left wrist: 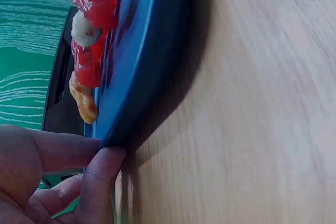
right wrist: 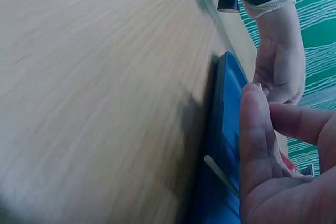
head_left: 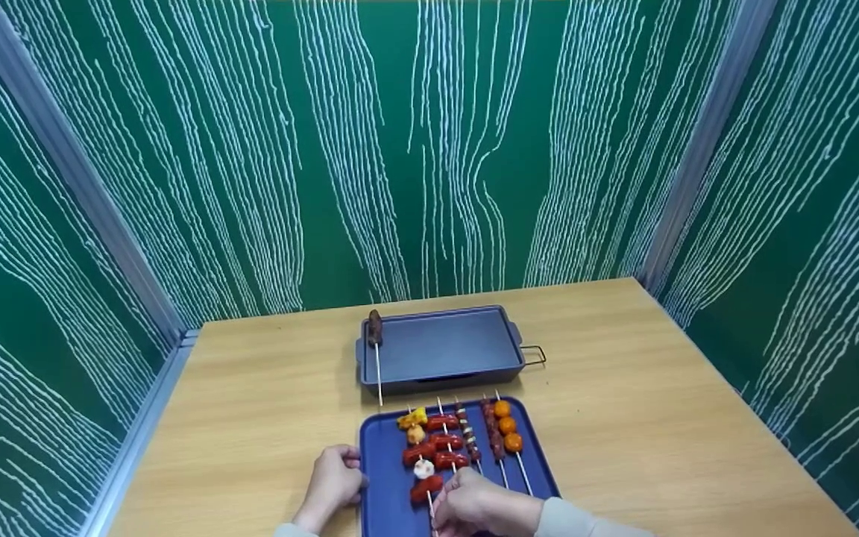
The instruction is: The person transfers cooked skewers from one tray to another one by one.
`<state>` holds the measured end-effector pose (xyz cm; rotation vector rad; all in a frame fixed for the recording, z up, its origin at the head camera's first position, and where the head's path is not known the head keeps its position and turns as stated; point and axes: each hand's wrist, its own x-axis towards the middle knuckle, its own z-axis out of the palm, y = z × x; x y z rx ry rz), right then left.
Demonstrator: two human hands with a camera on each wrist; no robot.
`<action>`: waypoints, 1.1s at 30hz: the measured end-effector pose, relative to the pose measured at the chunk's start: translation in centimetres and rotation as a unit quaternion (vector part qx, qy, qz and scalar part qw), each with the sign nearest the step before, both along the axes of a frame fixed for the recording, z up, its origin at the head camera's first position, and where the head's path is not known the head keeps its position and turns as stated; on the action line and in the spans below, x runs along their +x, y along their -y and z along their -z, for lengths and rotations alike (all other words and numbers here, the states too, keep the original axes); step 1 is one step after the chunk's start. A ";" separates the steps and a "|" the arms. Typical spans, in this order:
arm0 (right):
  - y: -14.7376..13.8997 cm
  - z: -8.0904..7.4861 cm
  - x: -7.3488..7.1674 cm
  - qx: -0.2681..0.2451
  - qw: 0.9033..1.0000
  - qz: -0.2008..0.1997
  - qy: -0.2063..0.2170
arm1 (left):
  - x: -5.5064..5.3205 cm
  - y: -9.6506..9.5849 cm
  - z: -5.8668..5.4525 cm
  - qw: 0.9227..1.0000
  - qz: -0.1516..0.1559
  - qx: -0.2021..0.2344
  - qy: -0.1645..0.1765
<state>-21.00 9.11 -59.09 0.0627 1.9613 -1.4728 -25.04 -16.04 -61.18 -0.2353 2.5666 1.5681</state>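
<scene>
In the head view a blue tray point(head_left: 386, 470) lies on the near part of the table, with several food skewers side by side on it. My left hand point(head_left: 335, 479) is at its left edge; in the left wrist view, thumb and finger point(left wrist: 107, 163) pinch the rim. My right hand point(head_left: 468, 501) pinches the stick of the leftmost skewer point(head_left: 418, 452), which carries yellow, red and white pieces. To its right lie a skewer of red pieces point(head_left: 446, 441), a thin mixed one point(head_left: 467, 430), a dark red one point(head_left: 492, 429) and one with orange balls point(head_left: 508, 426).
Beyond the tray stands a dark rectangular grill pan point(head_left: 444, 344) with a wire handle point(head_left: 534, 355) at its right. A brown meat skewer point(head_left: 376, 330) lies on its left end, stick overhanging the front. Green walls with white lines point(head_left: 444, 149) enclose the table point(head_left: 273, 395).
</scene>
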 end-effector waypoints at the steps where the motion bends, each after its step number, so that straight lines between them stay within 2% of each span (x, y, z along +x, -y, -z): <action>1: 0.1 0.0 0.0 0.010 1.000 0.002 -0.006 | 0.0 0.0 0.0 1.000 0.000 -0.001 -0.001; 5: 0.4 -0.1 0.2 0.041 0.999 0.000 -0.025 | 0.0 0.0 -0.1 1.000 0.001 0.001 0.000; 10: 0.6 0.0 0.4 0.051 0.998 -0.001 -0.036 | 0.1 0.0 0.0 1.000 0.001 0.006 -0.001; 18: 1.1 0.5 1.1 0.006 0.998 0.037 -0.054 | 0.2 0.0 0.0 1.000 0.000 0.011 -0.013; 26: 1.3 0.6 1.3 0.019 0.996 0.060 -0.064 | 0.2 0.0 0.1 1.000 -0.001 0.019 -0.009; 30: 1.4 0.7 1.3 0.027 0.995 0.057 -0.082 | 0.1 0.0 0.1 1.000 0.000 0.019 -0.010; 33: 1.4 0.9 1.4 0.031 0.992 0.048 -0.112 | 0.2 0.0 0.2 1.000 0.000 0.016 -0.012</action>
